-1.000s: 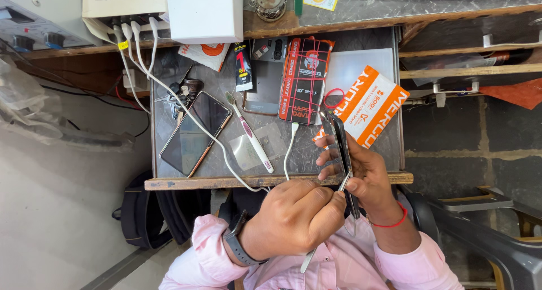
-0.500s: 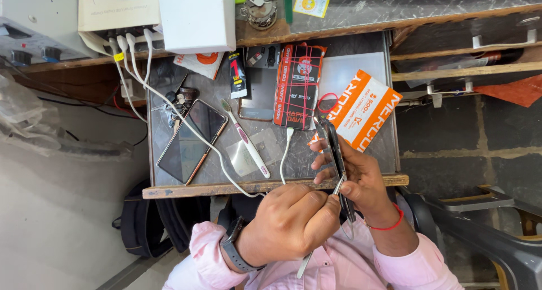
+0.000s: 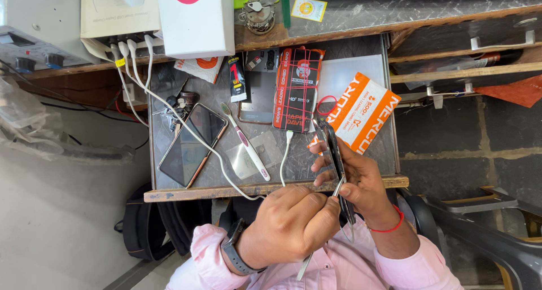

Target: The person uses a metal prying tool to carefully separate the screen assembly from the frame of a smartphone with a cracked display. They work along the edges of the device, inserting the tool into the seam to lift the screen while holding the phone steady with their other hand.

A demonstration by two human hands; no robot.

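Gripping tweezers (image 3: 323,216) in left hand (image 3: 293,225), right hand (image 3: 355,180) fingers clasping upright phone (image 3: 334,157)

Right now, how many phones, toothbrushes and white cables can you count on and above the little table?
Phones: 3, a dark slim phone held edge-on in the right hand, a black copper-edged phone and a face-down grey phone.
White-and-purple toothbrush: 1
White charging cables: 3
Total: 7
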